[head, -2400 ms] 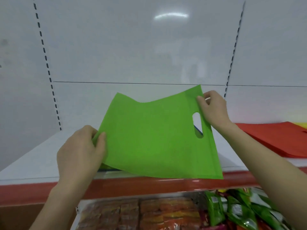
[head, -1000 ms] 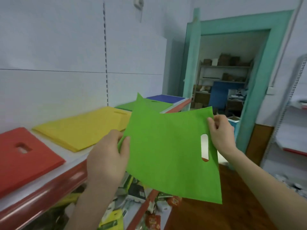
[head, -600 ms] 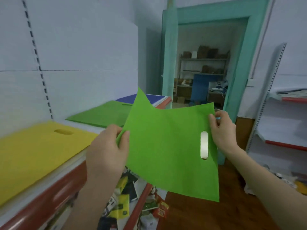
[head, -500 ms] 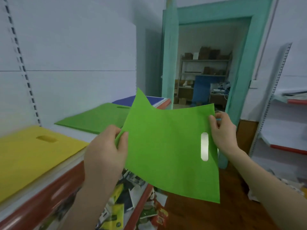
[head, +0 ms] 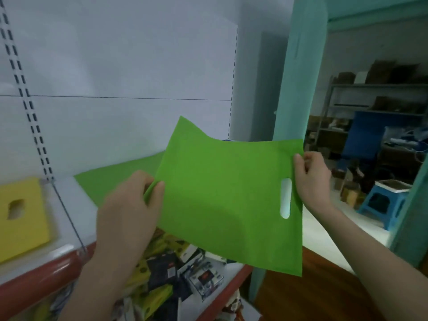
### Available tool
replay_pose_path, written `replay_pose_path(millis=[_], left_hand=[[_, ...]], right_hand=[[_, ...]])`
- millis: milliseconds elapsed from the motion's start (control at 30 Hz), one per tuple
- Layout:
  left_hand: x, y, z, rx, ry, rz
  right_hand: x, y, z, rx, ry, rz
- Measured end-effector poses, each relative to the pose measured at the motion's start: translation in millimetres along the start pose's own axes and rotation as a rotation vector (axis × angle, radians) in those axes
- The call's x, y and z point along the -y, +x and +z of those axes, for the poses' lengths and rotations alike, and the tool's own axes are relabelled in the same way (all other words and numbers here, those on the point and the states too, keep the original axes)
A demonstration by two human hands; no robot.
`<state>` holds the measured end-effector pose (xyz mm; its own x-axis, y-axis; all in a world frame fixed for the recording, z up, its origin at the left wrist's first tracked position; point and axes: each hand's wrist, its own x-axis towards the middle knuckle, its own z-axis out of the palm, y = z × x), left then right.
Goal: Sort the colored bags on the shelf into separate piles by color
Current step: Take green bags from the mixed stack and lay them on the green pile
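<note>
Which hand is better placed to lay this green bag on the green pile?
Left. The left hand grips the green bag nearest the green pile; the right hand holds its handle end, beyond the shelf.

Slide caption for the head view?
Left hand and right hand hold a green bag near the green pile on the shelf; yellow pile nearby.

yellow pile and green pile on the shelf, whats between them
Head view: a thin wire divider crossing bare white shelf between yellow pile and green pile.
</note>
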<state>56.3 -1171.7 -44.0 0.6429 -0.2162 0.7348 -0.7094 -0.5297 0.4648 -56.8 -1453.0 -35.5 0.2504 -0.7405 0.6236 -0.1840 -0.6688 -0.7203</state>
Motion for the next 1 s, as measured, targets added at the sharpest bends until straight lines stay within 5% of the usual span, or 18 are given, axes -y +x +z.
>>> replay_pose_path(millis=[700, 1000], left_hand=[[72, 40, -10, 0.027, 0.643, -0.307], [70, 38, 0, 0.174, 0.818, -0.451]], right_hand=[[84, 122, 213, 0.300, 0.353, -0.229], [102, 137, 284, 0.615, 0.142, -0.421]])
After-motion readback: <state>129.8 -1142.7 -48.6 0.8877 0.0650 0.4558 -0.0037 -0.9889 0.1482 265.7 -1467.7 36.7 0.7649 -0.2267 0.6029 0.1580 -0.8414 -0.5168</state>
